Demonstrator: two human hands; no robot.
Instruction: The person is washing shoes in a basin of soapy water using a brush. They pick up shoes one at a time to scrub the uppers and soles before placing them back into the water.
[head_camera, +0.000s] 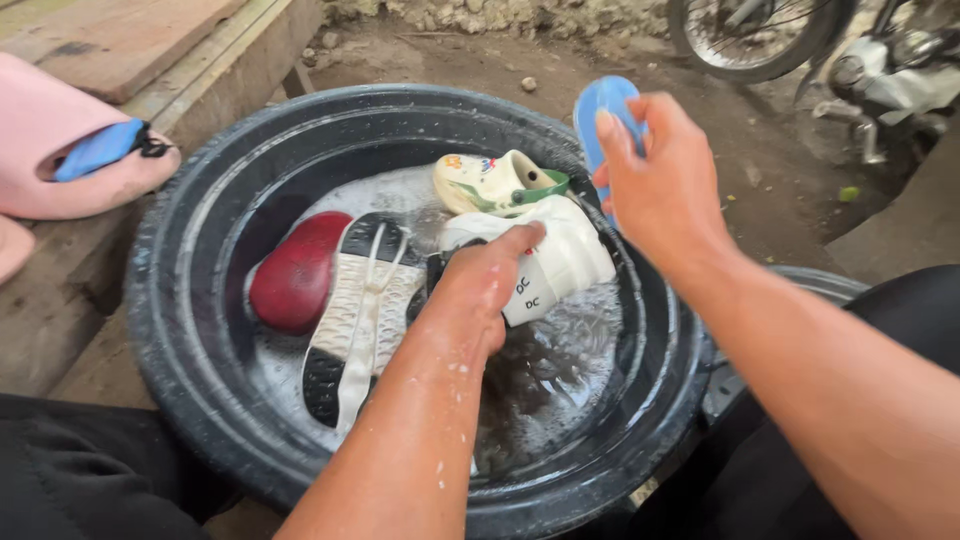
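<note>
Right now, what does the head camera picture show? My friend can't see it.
Two bare hands wash shoes in a black tub of soapy water: the left hand holds a white shoe, the right hand a blue brush. Another white shoe, a red one and a cream clog lie in the tub.

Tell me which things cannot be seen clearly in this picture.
- Blue brush, head view: the right hand hides most of it, bristles unseen.
- White shoe: the left hand covers its near end.
- Black tub bottom: foamy water hides it.
- Motorbike: cut off by the top edge.
</note>
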